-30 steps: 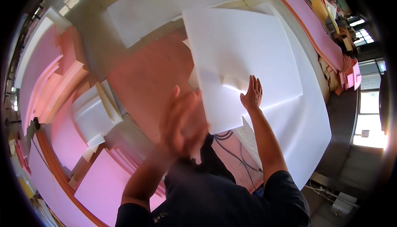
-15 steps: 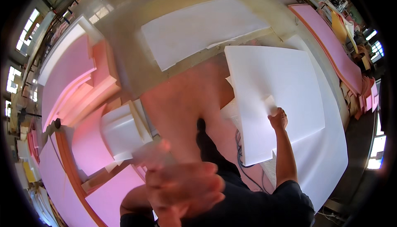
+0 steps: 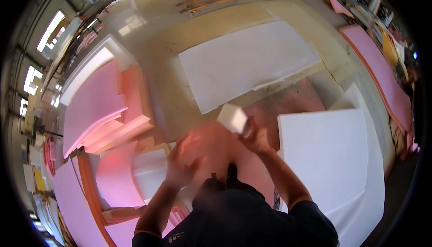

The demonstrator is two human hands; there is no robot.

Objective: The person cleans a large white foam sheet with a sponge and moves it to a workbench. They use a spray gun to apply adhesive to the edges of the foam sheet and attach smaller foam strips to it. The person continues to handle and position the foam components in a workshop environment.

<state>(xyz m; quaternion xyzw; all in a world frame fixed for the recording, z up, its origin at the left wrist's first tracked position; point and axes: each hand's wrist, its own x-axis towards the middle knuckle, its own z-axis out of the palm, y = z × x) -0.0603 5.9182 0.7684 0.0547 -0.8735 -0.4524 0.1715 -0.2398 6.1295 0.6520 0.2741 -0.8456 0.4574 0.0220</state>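
A small white block [image 3: 232,117] is in my right hand [image 3: 255,140], held out over the reddish floor in front of my body. The fingers grip its right side, and motion softens its outline. My left hand [image 3: 182,157] is raised to the left of the block, apart from it. That hand is blurred, but its fingers look loosely spread with nothing visible between them. To my right lies a thick white slab [image 3: 321,152], slightly apart from my right forearm.
Stacked pink foam sheets [image 3: 92,105] and a curved pink piece [image 3: 118,175] fill the left side. A large white sheet [image 3: 247,62] lies on the floor ahead. A long pink panel [image 3: 382,76] stands far right. My shoe [image 3: 231,171] shows below.
My right hand has lifted away from the white slab and come left to the middle with the block. My left hand has moved forward, away from the camera. The view has shifted.
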